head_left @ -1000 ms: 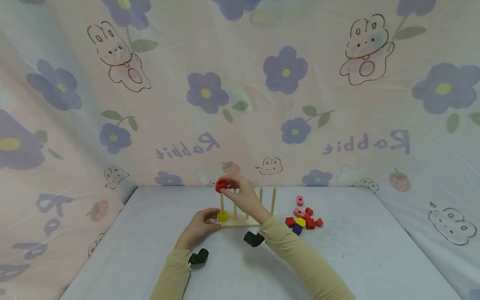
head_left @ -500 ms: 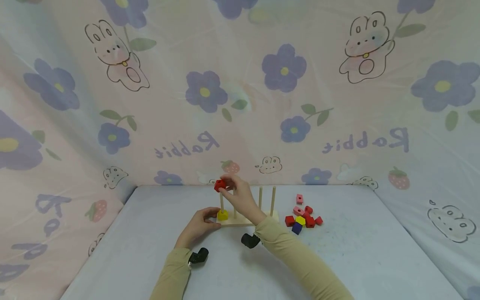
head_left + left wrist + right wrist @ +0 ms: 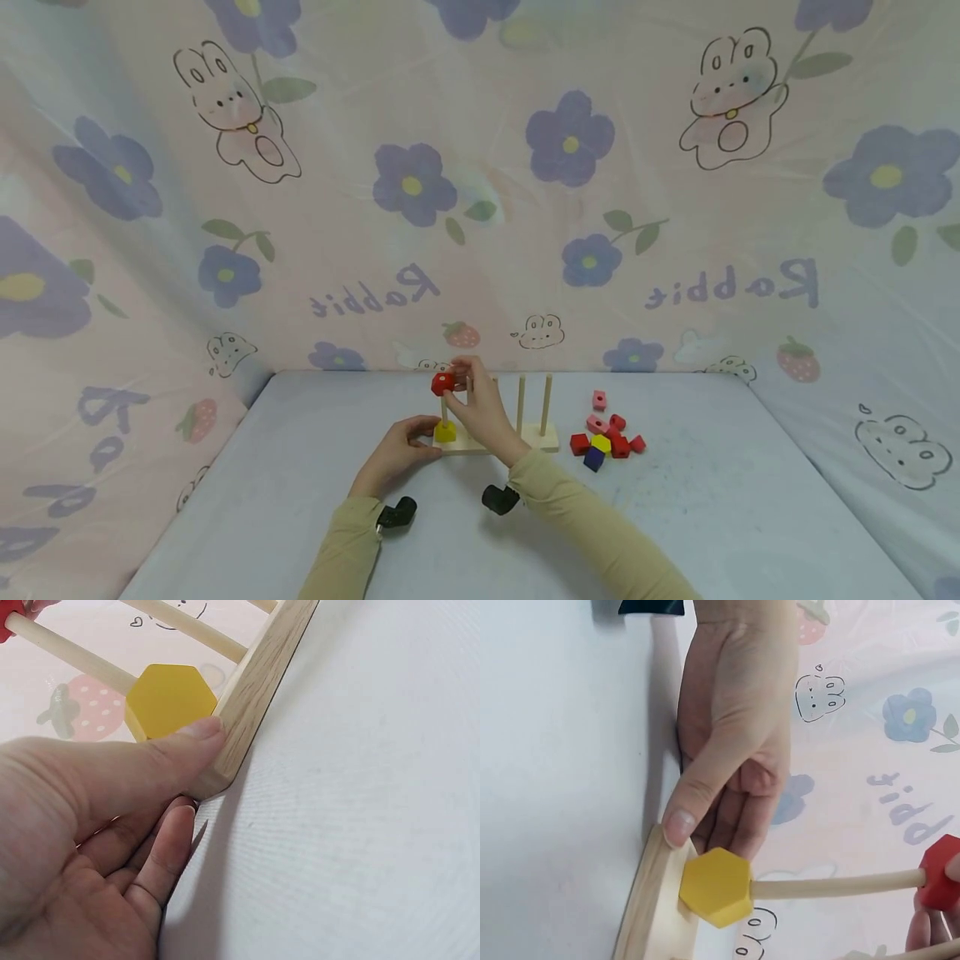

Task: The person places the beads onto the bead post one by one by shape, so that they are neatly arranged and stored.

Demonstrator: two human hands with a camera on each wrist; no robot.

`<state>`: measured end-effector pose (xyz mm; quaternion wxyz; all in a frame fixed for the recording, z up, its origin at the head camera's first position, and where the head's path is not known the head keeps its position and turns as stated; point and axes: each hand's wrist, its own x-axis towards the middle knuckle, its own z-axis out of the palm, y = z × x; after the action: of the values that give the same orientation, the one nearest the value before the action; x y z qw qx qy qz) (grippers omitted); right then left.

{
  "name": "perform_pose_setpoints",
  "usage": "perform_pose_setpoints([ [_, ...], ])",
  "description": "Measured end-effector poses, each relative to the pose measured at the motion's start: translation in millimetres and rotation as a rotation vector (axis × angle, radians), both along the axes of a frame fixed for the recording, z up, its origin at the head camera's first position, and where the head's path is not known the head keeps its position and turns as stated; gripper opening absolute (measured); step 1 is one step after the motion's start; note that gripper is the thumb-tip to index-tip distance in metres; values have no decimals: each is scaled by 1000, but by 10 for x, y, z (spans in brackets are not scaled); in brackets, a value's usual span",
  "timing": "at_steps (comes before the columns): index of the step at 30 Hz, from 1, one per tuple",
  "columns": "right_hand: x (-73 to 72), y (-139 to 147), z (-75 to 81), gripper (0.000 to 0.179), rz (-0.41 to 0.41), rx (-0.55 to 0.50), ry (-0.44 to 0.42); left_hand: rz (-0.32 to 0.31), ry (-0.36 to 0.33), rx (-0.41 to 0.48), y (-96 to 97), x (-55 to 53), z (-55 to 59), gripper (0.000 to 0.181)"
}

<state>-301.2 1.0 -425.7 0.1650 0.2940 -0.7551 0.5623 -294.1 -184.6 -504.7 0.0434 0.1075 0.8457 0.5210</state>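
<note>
We see the right hand [image 3: 483, 408] pinching the red bead [image 3: 439, 387] at the top of the leftmost peg [image 3: 444, 413], while the yellow bead [image 3: 446, 434] sits at that peg's foot, on the base [image 3: 467, 447]. Apart from it, the left hand [image 3: 399, 452] grips the base's left end (its thumb on the near corner). Right of the base we find more beads [image 3: 619, 447], red, pink, yellow and dark blue, clustered on the table [image 3: 720, 508].
</note>
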Motion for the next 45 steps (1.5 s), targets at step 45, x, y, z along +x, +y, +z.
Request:
perform_pose_setpoints([
  [45, 697, 610, -158, 44, 104, -10, -377, -5, -8, 70, 4, 17, -36, 56],
])
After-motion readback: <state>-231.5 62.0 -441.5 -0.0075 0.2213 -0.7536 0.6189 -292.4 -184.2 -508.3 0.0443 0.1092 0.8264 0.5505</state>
